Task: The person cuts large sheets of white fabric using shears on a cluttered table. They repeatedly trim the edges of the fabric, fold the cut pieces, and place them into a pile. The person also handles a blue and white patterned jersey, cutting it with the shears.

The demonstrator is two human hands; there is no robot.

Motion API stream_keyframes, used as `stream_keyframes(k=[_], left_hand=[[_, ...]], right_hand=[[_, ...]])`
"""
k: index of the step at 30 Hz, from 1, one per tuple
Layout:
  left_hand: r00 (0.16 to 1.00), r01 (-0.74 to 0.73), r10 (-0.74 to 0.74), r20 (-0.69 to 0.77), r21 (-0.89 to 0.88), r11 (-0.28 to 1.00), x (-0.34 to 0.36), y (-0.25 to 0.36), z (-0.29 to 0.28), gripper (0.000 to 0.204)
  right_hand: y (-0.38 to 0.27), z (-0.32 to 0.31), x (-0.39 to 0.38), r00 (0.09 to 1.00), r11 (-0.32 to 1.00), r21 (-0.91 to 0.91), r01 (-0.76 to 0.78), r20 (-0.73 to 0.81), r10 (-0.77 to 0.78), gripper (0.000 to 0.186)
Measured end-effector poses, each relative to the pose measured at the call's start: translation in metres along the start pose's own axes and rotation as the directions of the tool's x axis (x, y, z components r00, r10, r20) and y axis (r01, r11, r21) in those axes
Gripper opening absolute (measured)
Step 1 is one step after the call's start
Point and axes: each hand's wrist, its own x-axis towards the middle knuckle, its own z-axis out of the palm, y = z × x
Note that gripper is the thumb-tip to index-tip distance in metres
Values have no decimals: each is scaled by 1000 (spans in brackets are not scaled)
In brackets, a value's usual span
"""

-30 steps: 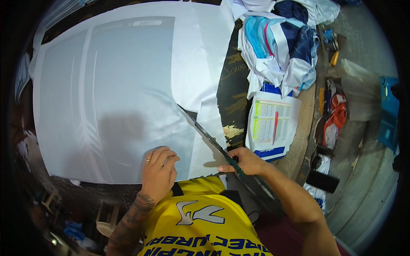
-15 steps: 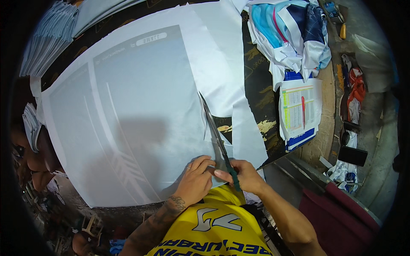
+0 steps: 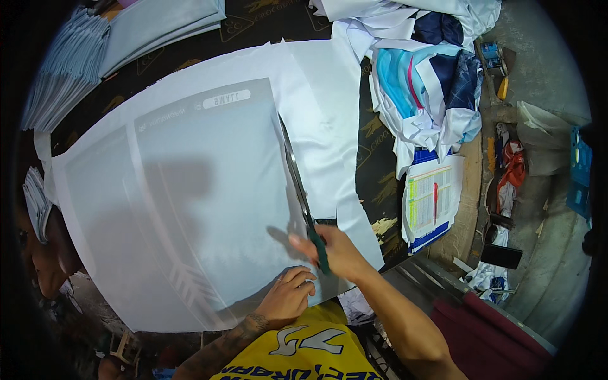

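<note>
A large sheet of white fabric [image 3: 253,56] with a pale grey printed panel [image 3: 244,158] lies spread before me. My right hand [image 3: 339,253] grips large scissors [image 3: 295,171] by their dark green handles. Their long metal blades point away from me along the panel's right edge, looking nearly closed. My left hand [image 3: 290,293] rests on the near edge of the fabric, fingers loosely bent and holding nothing I can see. To the right of the blades, a strip of white fabric [image 3: 329,158] lies loose and wrinkled.
Folded pale cloth stacks [image 3: 69,69] lie at the far left. On the right are a heap of blue and white fabric [image 3: 405,82], a printed sheet [image 3: 421,206] with a red pen [image 3: 435,201], and a phone [image 3: 501,256]. Maroon cloth [image 3: 487,329] hangs at lower right.
My right hand and the scissors have moved forward and left along the panel's edge. My left hand, earlier close beside the right, now lies apart from it, nearer to me.
</note>
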Motion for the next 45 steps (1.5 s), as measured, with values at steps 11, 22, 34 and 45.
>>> stream_keyframes(k=[11, 22, 34, 45], left_hand=[[1000, 13, -11, 26, -85, 996, 3, -3, -2, 10], [681, 271, 117, -723, 397, 877, 120, -7, -165, 37], [669, 431, 270, -692, 658, 618, 171, -42, -183, 48], [680, 449, 237, -694, 649, 614, 171, -43, -183, 46]], right_hand=[[-68, -17, 53, 1000, 997, 72, -22, 17, 21, 74], [-116, -113, 46, 967, 994, -108, 6, 252, 22, 66], [-290, -225, 175, 859, 159, -859, 487, 504, 91, 68], [-300, -201, 178, 872, 54, -878, 475, 478, 103, 76]])
